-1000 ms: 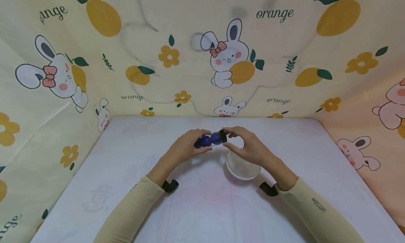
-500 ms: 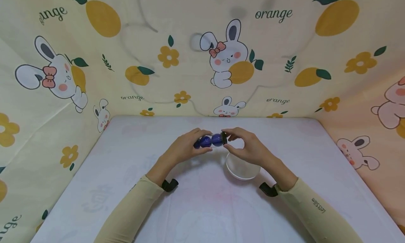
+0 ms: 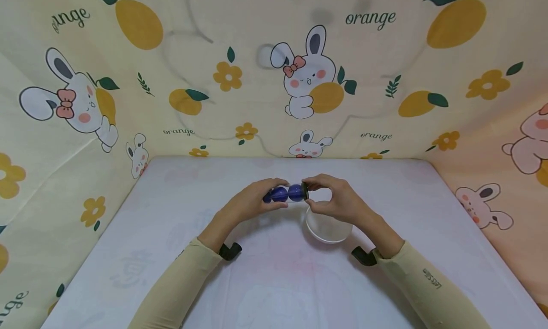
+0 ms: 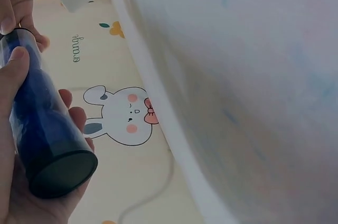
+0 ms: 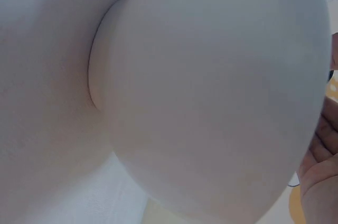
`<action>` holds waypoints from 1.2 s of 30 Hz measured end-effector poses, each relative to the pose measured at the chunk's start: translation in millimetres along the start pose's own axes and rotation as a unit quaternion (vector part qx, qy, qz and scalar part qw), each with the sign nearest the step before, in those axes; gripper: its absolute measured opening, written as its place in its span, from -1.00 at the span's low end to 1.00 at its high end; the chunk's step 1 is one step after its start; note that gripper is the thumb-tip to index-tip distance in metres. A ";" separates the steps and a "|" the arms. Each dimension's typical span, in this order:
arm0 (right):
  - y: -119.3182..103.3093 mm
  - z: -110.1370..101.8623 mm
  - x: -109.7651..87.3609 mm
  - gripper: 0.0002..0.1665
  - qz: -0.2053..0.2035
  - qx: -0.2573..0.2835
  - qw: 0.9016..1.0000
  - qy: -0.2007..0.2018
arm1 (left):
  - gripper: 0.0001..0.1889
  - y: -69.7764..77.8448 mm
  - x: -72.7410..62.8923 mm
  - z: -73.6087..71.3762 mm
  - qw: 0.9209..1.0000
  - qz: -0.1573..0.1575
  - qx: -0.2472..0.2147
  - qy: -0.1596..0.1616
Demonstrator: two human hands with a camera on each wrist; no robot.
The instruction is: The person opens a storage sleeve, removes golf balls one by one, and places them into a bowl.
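Note:
My left hand [image 3: 256, 198] grips a clear tube [image 3: 288, 194] with blue balls inside, held nearly level above the table. In the left wrist view, thumb and fingers wrap the tube [image 4: 45, 108], and its dark round end [image 4: 63, 174] faces the camera. My right hand [image 3: 338, 198] pinches the black cap [image 3: 305, 191] at the tube's right end between thumb and fingers. The cap sits against that end; whether it is fully seated I cannot tell. The right wrist view is mostly filled by a white bowl [image 5: 211, 97], with part of the right hand [image 5: 322, 150] at its edge.
The white bowl [image 3: 328, 231] stands on the pale table cloth [image 3: 274, 281], just below and partly behind the right hand. A patterned curtain [image 3: 244, 29] with rabbits and oranges encloses the table's back and sides.
The cap has turned from slightly tilted to nearly edge-on against the tube's end. Both hands and the tube have shifted slightly down in the head view. The bowl has not moved.

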State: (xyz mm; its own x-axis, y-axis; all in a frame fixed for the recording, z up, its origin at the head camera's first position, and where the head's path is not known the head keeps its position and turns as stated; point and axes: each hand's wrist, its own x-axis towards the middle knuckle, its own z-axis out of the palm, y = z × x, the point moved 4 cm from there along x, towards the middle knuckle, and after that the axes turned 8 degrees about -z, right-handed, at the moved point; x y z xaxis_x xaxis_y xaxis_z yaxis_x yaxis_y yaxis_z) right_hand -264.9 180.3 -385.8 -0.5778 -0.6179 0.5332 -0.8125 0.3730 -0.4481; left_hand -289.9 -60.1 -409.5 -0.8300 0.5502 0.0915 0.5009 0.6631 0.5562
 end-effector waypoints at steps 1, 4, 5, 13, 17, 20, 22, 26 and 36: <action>0.5 -0.6 -0.3 -0.40 -0.001 -0.001 1.000 0.002 | -0.36 0.7 -0.2 -0.3 1.000 0.004 -0.003 -0.002; 1.1 -3.0 -1.0 -0.39 0.000 -0.001 1.000 0.005 | -0.35 2.5 -0.5 -1.0 1.000 0.016 -0.005 -0.005; 1.3 -3.9 -1.0 -0.38 -0.001 -0.001 1.000 0.006 | -0.35 2.4 -0.2 -1.0 1.000 0.019 -0.005 -0.006; 4.6 -4.4 -2.8 -0.36 -0.010 0.037 0.999 0.003 | -0.36 -0.7 0.2 -0.3 1.000 0.020 -0.015 -0.013; 6.0 -1.8 -1.8 -0.36 -0.012 0.048 0.999 0.004 | -0.36 0.4 0.0 -1.7 1.000 0.018 -0.008 -0.007; 6.4 -1.2 -1.2 -0.35 -0.012 0.052 0.999 0.004 | -0.37 1.6 -0.2 -3.2 1.000 0.019 -0.002 0.002; 6.1 -1.9 -1.0 -0.35 -0.012 0.056 0.998 0.007 | -0.37 1.5 -0.3 -3.4 1.000 0.019 0.001 0.006; 5.8 -3.7 -0.6 -0.36 -0.018 0.065 0.998 0.016 | -0.37 1.5 -0.5 -3.1 1.000 0.018 0.005 0.009; 7.4 -5.4 0.7 -0.36 -0.026 0.075 0.996 0.035 | -0.36 3.9 0.1 -4.7 1.000 0.009 0.015 0.018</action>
State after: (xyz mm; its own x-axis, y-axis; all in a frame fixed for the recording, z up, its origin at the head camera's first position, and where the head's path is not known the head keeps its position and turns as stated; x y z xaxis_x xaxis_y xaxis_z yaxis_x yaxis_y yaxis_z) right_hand -271.7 186.3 -384.8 -0.5432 -0.5819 0.6052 -0.8240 0.2314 -0.5171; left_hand -289.2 -59.8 -403.4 -0.8290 0.5434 0.1319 0.5222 0.6681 0.5301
